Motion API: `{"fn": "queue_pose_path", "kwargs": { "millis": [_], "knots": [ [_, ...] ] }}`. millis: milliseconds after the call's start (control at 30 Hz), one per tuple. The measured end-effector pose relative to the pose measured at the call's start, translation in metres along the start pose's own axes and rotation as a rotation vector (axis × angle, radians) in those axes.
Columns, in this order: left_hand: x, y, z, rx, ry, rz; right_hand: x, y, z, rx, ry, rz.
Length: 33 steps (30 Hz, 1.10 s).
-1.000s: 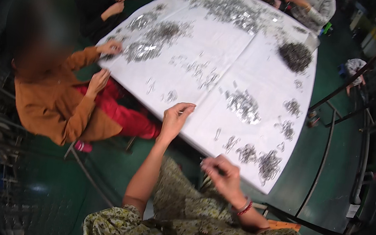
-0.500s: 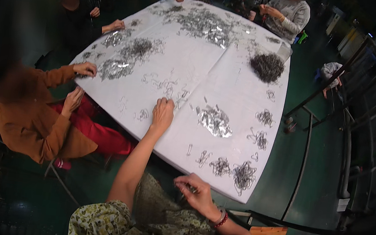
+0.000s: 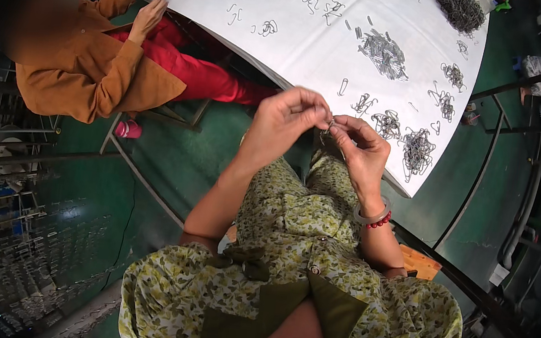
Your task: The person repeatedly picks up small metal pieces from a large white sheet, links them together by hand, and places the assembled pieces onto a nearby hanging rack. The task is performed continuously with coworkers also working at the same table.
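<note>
The left hand (image 3: 284,125) and right hand (image 3: 362,152) are pinching one small wire clip (image 3: 327,127) with closed fingers, while many clips (image 3: 416,148) are waiting near the table (image 3: 312,52) edge.

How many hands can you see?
4. The person's left hand and right hand pinch a small metal wire clip; a co-worker's two hands work at the white table's edge. Others may be hidden.

Green floor (image 3: 170,157), white table (image 3: 338,56), metal railings (image 3: 511,131).
</note>
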State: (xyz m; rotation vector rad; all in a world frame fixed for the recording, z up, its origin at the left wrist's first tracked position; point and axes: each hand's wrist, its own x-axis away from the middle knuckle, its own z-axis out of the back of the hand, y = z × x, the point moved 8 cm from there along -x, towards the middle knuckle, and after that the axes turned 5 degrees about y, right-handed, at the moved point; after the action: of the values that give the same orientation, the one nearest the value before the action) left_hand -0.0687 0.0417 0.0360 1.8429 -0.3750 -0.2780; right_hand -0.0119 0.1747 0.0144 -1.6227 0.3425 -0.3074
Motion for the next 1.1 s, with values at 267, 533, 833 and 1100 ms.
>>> {"fn": "queue_pose_path", "kwargs": {
  "millis": [267, 533, 833, 1100],
  "knots": [
    [0.010, -0.003, 0.001, -0.328, 0.076, -0.265, 0.004, -0.008, -0.001, 0.101, -0.031, 0.126],
    [0.015, -0.008, 0.002, -0.173, 0.200, -0.246, -0.003, -0.021, 0.009, 0.234, -0.002, 0.277],
    [0.012, -0.004, 0.006, -0.271, 0.238, -0.230, -0.176, 0.023, 0.130, 0.929, 0.103, 0.438],
    [0.011, -0.005, 0.014, -0.290, 0.233, -0.234, -0.195, 0.065, 0.106, 1.290, -0.062, 0.585]
  ]
}}
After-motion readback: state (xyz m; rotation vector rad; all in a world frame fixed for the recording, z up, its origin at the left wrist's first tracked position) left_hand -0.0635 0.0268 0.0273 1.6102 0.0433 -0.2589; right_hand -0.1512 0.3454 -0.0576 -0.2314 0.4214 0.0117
